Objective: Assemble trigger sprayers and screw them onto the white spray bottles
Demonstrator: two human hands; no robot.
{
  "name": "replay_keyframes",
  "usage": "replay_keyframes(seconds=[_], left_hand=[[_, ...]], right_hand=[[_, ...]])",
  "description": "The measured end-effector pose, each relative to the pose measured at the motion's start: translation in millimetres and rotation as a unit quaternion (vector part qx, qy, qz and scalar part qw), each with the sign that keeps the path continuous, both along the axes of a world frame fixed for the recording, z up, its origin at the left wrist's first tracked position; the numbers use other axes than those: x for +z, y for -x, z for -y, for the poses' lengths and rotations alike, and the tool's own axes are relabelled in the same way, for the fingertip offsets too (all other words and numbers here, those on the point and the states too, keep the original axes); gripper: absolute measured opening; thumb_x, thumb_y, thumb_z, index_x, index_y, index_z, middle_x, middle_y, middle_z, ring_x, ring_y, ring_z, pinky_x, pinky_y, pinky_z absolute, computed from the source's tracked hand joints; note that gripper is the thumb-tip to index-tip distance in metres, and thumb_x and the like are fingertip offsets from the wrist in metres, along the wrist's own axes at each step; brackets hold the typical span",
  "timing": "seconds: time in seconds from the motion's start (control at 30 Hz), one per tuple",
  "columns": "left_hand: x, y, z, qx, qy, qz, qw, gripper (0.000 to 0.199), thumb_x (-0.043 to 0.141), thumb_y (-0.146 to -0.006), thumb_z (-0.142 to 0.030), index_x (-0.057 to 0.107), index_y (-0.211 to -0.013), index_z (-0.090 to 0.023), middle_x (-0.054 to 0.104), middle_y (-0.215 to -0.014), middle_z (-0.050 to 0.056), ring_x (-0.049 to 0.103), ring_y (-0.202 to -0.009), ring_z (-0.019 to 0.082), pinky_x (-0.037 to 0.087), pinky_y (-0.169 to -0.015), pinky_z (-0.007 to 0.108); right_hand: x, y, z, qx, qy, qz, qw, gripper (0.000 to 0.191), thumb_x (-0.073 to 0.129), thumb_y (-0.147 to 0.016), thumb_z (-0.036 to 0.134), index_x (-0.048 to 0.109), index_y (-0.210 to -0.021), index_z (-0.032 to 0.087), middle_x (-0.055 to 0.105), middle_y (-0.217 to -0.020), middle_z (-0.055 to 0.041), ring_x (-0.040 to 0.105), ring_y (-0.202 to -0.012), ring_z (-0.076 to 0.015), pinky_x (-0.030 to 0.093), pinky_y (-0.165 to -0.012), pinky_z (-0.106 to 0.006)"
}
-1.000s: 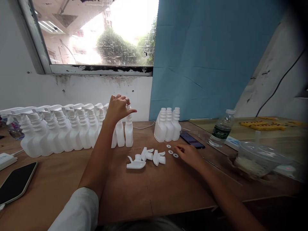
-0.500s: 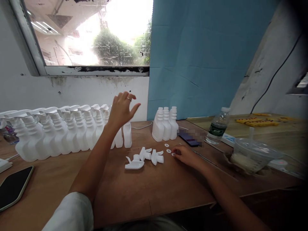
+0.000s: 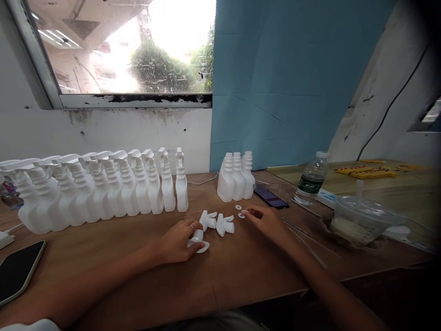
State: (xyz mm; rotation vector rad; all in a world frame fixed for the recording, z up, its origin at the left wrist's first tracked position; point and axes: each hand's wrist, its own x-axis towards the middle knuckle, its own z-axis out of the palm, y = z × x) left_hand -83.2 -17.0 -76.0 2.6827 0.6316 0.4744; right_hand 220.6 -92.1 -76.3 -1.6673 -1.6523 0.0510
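Observation:
My left hand (image 3: 182,241) is closed round a white spray head (image 3: 203,247) lying on the brown table. Two more spray heads (image 3: 208,220) (image 3: 225,225) lie just to its right. The fingertips of my right hand (image 3: 263,220) are pinched together over a small white ring (image 3: 244,213). Two other white rings (image 3: 238,207) (image 3: 240,215) lie flat beside those fingertips. Behind them stand three white bottles without heads (image 3: 236,178). A long row of white bottles with spray heads (image 3: 126,184) fills the back left.
A dark phone (image 3: 271,197), a water bottle (image 3: 312,179) and a clear plastic bowl (image 3: 361,220) are on the right. Another phone (image 3: 20,269) lies at the left edge. Thin sticks (image 3: 308,246) lie beside my right forearm.
My left hand has come down from the end of the bottle row onto the leftmost spray head and closed on it. My right hand has moved slightly left and up, with its ring.

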Motion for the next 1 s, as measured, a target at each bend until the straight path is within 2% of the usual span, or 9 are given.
replay_keyframes(seconds=[0.1,0.27,0.37,0.43,0.53,0.6,0.7,0.77,1.0], left_hand=[[-8.8,-8,8,0.016,0.056,0.046,0.997,0.041,0.071,-0.08,-0.042,0.051,-0.111,-0.024,0.062,-0.106,0.004,0.061,-0.09,0.023,0.049,-0.081,0.036],[-28.2,-16,12,0.041,0.131,0.115,0.984,0.056,0.079,-0.071,-0.044,0.047,-0.113,-0.026,0.064,-0.105,0.003,0.063,-0.088,0.022,0.051,-0.078,0.036],[-34.7,-16,9,0.023,0.146,0.133,0.98,0.06,0.08,-0.068,-0.044,0.045,-0.116,-0.031,0.065,-0.108,0.002,0.064,-0.094,0.023,0.052,-0.081,0.036],[-36.0,-16,8,0.013,0.129,0.128,0.983,0.06,0.078,-0.069,-0.047,0.045,-0.117,-0.031,0.066,-0.108,0.002,0.065,-0.094,0.024,0.053,-0.081,0.036],[-34.3,-14,7,0.003,0.086,0.113,0.99,0.06,0.079,-0.066,-0.052,0.049,-0.113,-0.03,0.068,-0.104,0.003,0.067,-0.089,0.025,0.054,-0.078,0.036],[-31.2,-10,7,-0.009,0.057,0.109,0.992,0.055,0.078,-0.068,-0.053,0.052,-0.11,-0.029,0.068,-0.104,0.004,0.066,-0.092,0.027,0.053,-0.084,0.038],[-25.2,-5,9,-0.043,-0.018,0.107,0.993,0.038,0.065,-0.084,-0.05,0.055,-0.109,-0.024,0.068,-0.106,0.008,0.065,-0.1,0.027,0.05,-0.09,0.04],[-22.0,-2,10,-0.073,-0.063,0.106,0.99,0.029,0.058,-0.091,-0.045,0.056,-0.11,-0.023,0.068,-0.108,0.009,0.065,-0.099,0.025,0.051,-0.088,0.037],[-22.7,-3,5,-0.11,-0.087,0.11,0.984,0.026,0.059,-0.092,-0.042,0.058,-0.109,-0.022,0.069,-0.102,0.008,0.066,-0.089,0.021,0.051,-0.078,0.03]], right_hand=[[2.2,29,10,0.033,-0.032,-0.01,0.999,0.029,0.052,-0.092,0.043,0.072,-0.09,0.022,0.073,-0.088,-0.0055,0.063,-0.075,-0.0221,0.049,-0.069,-0.034],[0.4,76,23,0.204,-0.108,0.029,0.973,0.024,0.049,-0.096,0.025,0.071,-0.104,0.026,0.072,-0.099,-0.0063,0.067,-0.088,-0.0211,0.054,-0.078,-0.035],[2.7,87,28,0.279,-0.089,0.119,0.949,0.031,0.047,-0.093,0.014,0.069,-0.114,0.023,0.07,-0.108,-0.0093,0.065,-0.096,-0.022,0.054,-0.083,-0.037],[4.4,87,29,0.309,-0.067,0.157,0.935,0.038,0.045,-0.091,0.01,0.066,-0.121,0.022,0.068,-0.113,-0.0107,0.064,-0.101,-0.0233,0.054,-0.087,-0.039],[3.2,83,28,0.321,-0.049,0.147,0.934,0.039,0.046,-0.092,0.011,0.063,-0.124,0.023,0.068,-0.112,-0.0089,0.063,-0.102,-0.0225,0.052,-0.09,-0.039],[-0.3,81,27,0.316,-0.029,0.125,0.94,0.035,0.049,-0.093,0.015,0.063,-0.124,0.025,0.069,-0.11,-0.0077,0.063,-0.1,-0.0214,0.053,-0.088,-0.037],[-5.4,80,27,0.283,-0.007,0.107,0.953,0.028,0.054,-0.094,0.023,0.062,-0.121,0.024,0.07,-0.107,-0.0077,0.064,-0.097,-0.0217,0.052,-0.088,-0.037],[-6.4,81,27,0.267,0.0,0.106,0.958,0.024,0.056,-0.094,0.026,0.064,-0.116,0.022,0.07,-0.102,-0.0074,0.065,-0.094,-0.0216,0.052,-0.086,-0.037],[-2.4,82,25,0.298,0.006,0.112,0.948,0.018,0.053,-0.096,0.026,0.067,-0.106,0.022,0.071,-0.1,-0.0054,0.065,-0.092,-0.0193,0.052,-0.085,-0.033]])
